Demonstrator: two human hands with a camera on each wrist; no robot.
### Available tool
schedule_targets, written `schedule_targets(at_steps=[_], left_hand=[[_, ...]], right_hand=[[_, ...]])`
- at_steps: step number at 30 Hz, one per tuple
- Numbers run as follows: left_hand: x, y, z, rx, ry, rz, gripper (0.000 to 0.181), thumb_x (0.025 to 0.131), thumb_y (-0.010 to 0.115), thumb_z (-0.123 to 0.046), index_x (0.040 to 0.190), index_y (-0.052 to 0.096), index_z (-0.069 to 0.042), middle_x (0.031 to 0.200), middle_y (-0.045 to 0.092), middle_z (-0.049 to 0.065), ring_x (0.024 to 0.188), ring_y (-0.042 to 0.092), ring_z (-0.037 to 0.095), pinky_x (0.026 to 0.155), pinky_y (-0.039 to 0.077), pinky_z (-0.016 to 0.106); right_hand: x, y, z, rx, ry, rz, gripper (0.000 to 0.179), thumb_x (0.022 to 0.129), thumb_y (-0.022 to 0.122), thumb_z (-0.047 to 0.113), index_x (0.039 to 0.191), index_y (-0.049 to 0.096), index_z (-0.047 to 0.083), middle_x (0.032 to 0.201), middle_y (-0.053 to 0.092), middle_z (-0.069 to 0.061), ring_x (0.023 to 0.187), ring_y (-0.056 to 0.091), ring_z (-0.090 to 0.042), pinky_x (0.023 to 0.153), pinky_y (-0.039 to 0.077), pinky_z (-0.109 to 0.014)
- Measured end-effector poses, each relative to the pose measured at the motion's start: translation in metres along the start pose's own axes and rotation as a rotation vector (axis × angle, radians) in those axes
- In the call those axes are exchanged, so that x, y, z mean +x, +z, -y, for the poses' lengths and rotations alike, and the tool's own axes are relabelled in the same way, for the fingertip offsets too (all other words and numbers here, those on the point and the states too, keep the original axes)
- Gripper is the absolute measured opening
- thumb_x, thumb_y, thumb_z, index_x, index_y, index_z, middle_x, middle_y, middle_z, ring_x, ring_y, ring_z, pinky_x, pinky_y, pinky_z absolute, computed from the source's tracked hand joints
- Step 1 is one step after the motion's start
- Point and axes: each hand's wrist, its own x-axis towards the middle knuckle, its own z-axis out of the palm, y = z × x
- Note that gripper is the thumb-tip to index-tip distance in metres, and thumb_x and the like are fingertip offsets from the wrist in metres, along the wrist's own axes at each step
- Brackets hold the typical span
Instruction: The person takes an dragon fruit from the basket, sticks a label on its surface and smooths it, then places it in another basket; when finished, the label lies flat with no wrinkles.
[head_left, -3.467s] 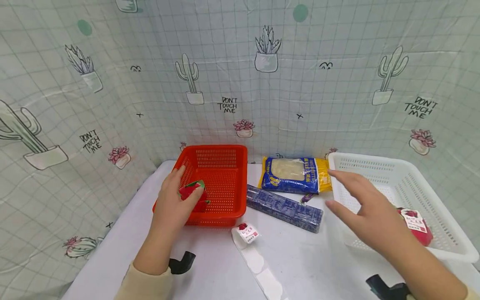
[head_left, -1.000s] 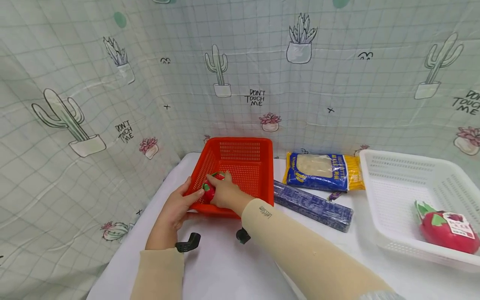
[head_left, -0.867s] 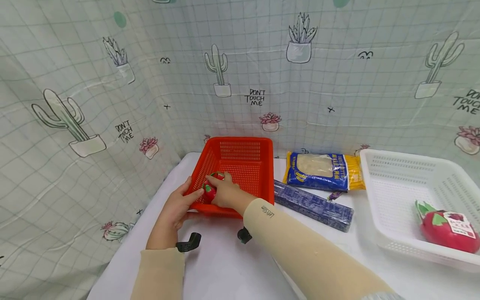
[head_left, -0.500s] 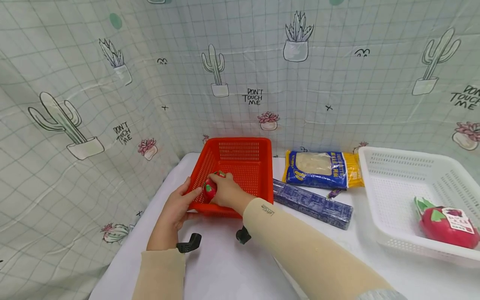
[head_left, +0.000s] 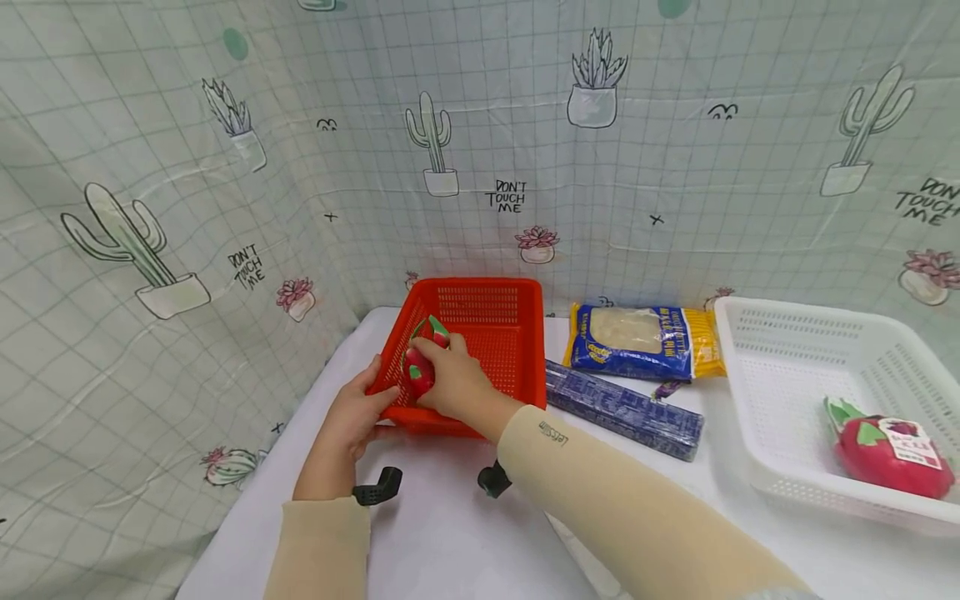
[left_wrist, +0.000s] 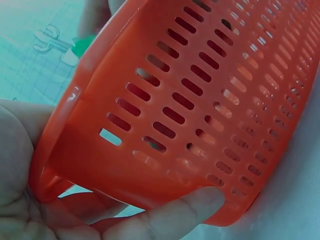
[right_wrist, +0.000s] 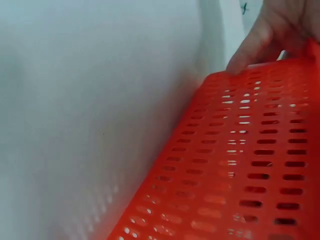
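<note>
In the head view my left hand grips the near-left corner of a red perforated plastic basket. Seen from the left wrist, its fingers lie along the outside of the basket wall, below the rim. My right hand reaches into the basket and holds a pinkish-red dragon fruit with green leaf tips, near the left wall. That hand partly covers the fruit. The right wrist view shows the basket's outer wall and fingers of the left hand at its corner, not the fruit.
Right of the basket lie a long blue wrapped box and a blue-and-yellow noodle packet. At far right, a white basket holds a dragon fruit with a white label. A patterned cloth hangs behind the table.
Since the earliest frame, my right hand has crossed from beside the white basket into the red one, and the left has moved to its corner. Lately the held dragon fruit has risen slightly.
</note>
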Motion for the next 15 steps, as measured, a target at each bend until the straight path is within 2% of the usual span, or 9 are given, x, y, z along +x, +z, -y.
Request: schedule_targets(at_steps=[3, 8, 15], left_hand=[[-0.002, 0.0, -0.001, 0.007, -0.004, 0.002, 0.078, 0.107, 0.063, -0.024, 0.171, 0.018, -0.031, 0.169, 0.035, 0.021, 0.113, 0.068, 0.03, 0.092, 0.065, 0.051], [-0.003, 0.0, -0.001, 0.019, -0.019, 0.001, 0.081, 0.106, 0.064, -0.026, 0.171, 0.016, -0.033, 0.168, 0.035, 0.022, 0.123, 0.063, 0.034, 0.094, 0.064, 0.052], [-0.002, 0.001, -0.001, 0.009, -0.014, 0.004, 0.085, 0.105, 0.067, -0.022, 0.171, 0.015, -0.032, 0.169, 0.034, 0.023, 0.131, 0.059, 0.04, 0.095, 0.062, 0.054]], right_hand=[[-0.007, -0.01, 0.003, 0.023, -0.035, -0.028, 0.092, 0.084, 0.091, 0.021, 0.162, 0.044, 0.036, 0.164, 0.034, -0.015, 0.134, 0.06, -0.038, 0.099, 0.063, -0.047], [-0.022, -0.036, 0.007, 0.062, -0.069, -0.045, 0.095, 0.085, 0.091, 0.02, 0.163, 0.041, 0.037, 0.168, 0.029, -0.013, 0.142, 0.054, -0.038, 0.101, 0.062, -0.051], [-0.045, -0.074, 0.007, 0.055, -0.1, -0.087, 0.094, 0.086, 0.091, 0.021, 0.162, 0.041, 0.042, 0.17, 0.027, -0.01, 0.143, 0.053, -0.039, 0.101, 0.062, -0.052]])
